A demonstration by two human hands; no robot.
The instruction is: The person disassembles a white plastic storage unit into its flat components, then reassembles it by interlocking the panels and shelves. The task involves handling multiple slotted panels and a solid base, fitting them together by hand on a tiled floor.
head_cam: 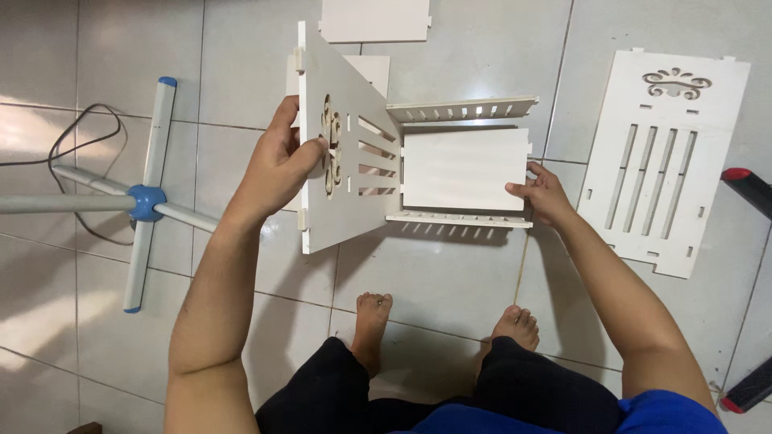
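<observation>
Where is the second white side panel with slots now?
In the head view, the loose side panel lies flat on the tiled floor, just beyond the right hand.

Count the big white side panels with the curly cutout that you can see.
2. One side panel is held upright by the left hand, joined to the shelf pieces. The other panel lies flat on the floor tiles at the right.

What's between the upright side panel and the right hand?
In the head view, a plain white shelf board spans from the upright side panel to the right hand.
</observation>
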